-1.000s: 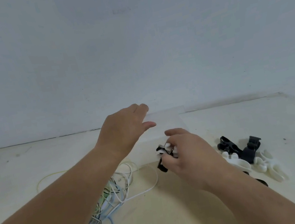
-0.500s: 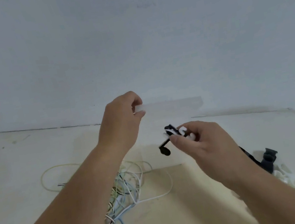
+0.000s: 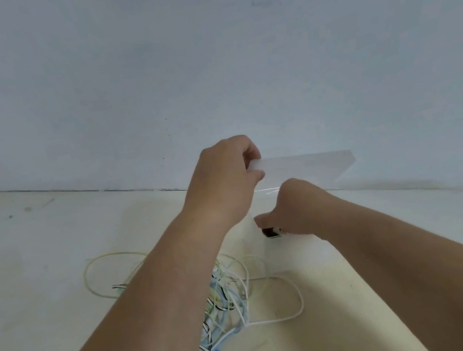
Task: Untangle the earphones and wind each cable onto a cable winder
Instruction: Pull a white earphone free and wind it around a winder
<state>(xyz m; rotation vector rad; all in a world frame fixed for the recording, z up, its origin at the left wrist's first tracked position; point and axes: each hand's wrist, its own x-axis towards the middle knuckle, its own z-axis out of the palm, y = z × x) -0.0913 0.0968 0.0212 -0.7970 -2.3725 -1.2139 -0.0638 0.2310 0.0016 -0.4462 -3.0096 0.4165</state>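
The view across the pale table (image 3: 28, 260) has swung up and left since a second ago, so the spare winders that lay at the right are out of the picture now. The tangle of cables (image 3: 230, 296) lies where it was, near the middle of the table and partly under our left forearm (image 3: 152, 297), with a yellow loop (image 3: 87, 275) spreading left and a white loop (image 3: 299, 302) to the right. That knot looks untouched, so we judge most of the untangling is yet to do. The clear plastic piece (image 3: 309, 166), which sat low on the table a second ago, is now lifted off it; whether it is a bag, a lid or a sheet we cannot tell. Our left hand (image 3: 224, 179) pinches its left edge, fingers curled over the top, wrist raised, the arm reaching forward over the tangle. Our right hand (image 3: 301, 209) has dropped from where it hovered half a second ago and sits below and just right of the left, knuckles up, fingers curled down round a small black piece (image 3: 270, 232), of which only a corner peeps out. From the earlier look we take it for a black earphone on its winder, and we judge it is being tucked under or into the plastic, though the frame does not show that plainly.
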